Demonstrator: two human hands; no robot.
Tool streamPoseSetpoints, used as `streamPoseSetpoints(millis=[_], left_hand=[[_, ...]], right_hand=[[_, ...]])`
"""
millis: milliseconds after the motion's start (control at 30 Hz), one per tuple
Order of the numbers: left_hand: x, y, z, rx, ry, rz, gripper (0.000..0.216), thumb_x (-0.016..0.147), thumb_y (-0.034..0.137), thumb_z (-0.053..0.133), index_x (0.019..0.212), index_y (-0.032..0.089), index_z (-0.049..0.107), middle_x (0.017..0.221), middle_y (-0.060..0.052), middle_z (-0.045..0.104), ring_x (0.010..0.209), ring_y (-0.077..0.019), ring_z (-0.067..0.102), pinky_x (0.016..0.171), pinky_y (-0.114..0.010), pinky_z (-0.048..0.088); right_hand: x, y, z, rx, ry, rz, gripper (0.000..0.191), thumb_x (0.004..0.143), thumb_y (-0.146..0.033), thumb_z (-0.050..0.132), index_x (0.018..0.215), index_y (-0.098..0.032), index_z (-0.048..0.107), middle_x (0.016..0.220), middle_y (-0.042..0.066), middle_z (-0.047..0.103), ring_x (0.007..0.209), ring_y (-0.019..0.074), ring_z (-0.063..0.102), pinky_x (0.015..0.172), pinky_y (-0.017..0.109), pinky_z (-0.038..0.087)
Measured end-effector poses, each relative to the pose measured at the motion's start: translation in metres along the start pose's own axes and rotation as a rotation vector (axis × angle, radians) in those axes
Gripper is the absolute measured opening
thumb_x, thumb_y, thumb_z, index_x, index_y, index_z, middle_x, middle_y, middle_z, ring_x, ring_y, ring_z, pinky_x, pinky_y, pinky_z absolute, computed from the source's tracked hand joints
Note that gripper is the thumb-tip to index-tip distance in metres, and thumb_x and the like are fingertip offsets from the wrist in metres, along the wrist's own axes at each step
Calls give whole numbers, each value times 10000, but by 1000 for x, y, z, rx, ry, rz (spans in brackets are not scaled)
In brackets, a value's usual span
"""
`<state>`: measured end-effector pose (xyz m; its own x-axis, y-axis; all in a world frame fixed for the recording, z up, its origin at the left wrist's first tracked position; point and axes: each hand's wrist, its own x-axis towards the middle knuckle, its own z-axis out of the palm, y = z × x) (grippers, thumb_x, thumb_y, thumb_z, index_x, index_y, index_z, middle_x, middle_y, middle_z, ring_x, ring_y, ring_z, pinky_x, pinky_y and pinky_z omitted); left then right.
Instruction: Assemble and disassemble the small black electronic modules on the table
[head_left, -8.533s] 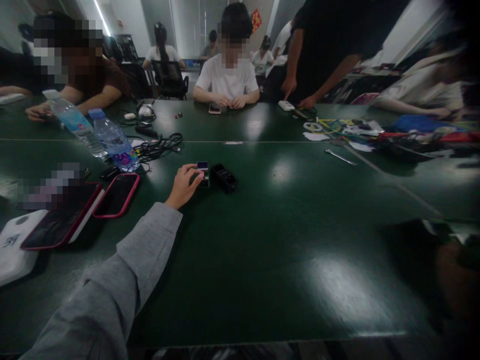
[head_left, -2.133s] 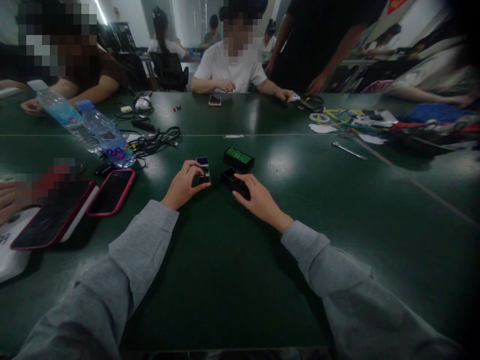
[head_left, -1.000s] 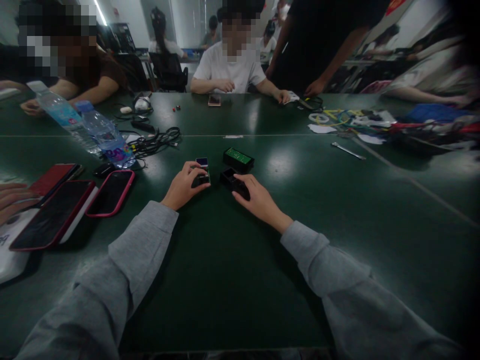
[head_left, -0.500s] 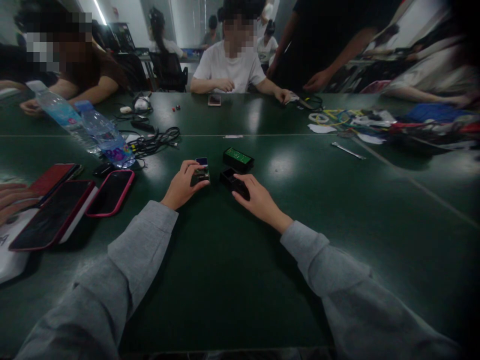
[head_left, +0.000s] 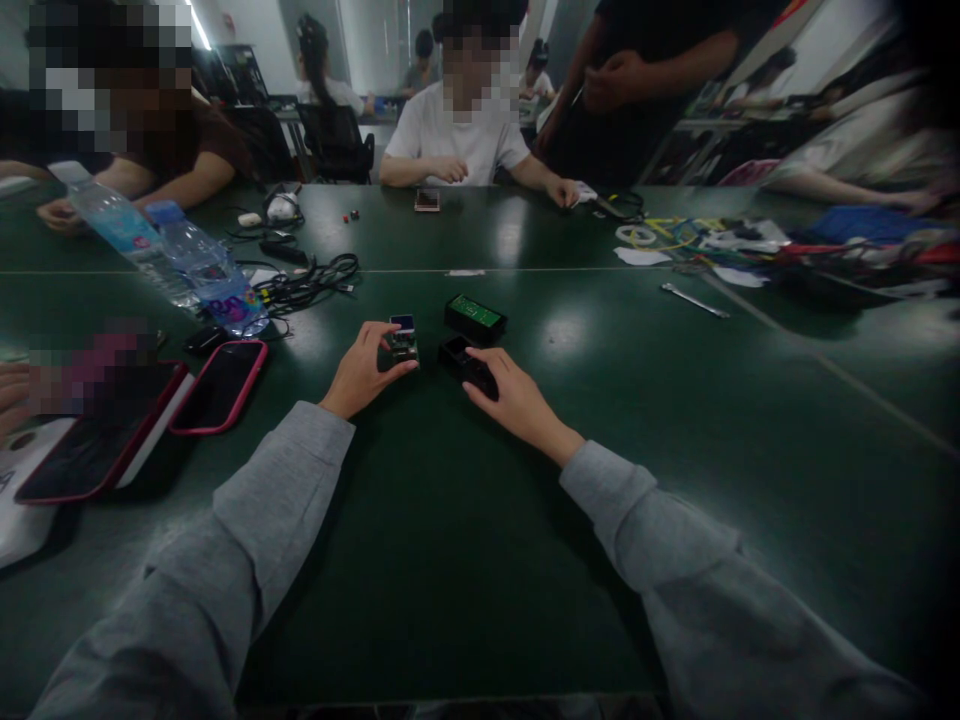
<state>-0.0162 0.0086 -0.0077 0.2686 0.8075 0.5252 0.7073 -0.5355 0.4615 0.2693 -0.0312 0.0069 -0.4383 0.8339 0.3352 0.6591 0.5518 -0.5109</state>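
Circuit board [head_left: 405,340]: small, a little screen at its far end, well in from the near edge of the bench [head_left: 450,570].
Left-hand grip [head_left: 356,372]: thumb and fingers pinched on the board.
Right-hand grip [head_left: 521,400]: closed around a black case [head_left: 454,352], just right of the board.
Beyond the case: black box [head_left: 475,318], green face up, towards the far edge.
Bench surface: dark green, glossy, with pale reflections and a seam running left to right.
Bench left: bottles [head_left: 214,275], black cables [head_left: 319,283], pink-edged phone [head_left: 220,388].
Bench right: silver wrench [head_left: 694,300], tangled wires [head_left: 671,235] nearer the far edge.
Room: dim; seated person [head_left: 457,145] in white at the far edge, standing person [head_left: 630,130] in dark clothes, office chair [head_left: 334,135] behind.
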Motion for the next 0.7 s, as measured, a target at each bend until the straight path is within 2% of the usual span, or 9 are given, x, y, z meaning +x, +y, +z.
streamPoseSetpoints(millis=[367, 700], left_hand=[[0, 1, -1, -4, 23, -20, 548, 794, 396, 775, 1248, 242, 509, 1101, -57, 552, 802, -163, 577, 728, -357, 538], [0, 2, -1, -12, 28, 12, 607, 803, 418, 758, 1305, 248, 463, 1261, -95, 522, 867, -176, 595, 776, -378, 547]], right_hand=[[-1, 2, 0, 13, -20, 23, 550, 955, -421, 546, 1458, -261, 389, 1392, 108, 476, 1189, 303, 563, 946, 521, 546], [0, -3, -2, 11, -7, 9, 536, 951, -396, 555, 1442, -235, 409, 1361, 111, 494, 1162, 292, 569, 947, 494, 546]])
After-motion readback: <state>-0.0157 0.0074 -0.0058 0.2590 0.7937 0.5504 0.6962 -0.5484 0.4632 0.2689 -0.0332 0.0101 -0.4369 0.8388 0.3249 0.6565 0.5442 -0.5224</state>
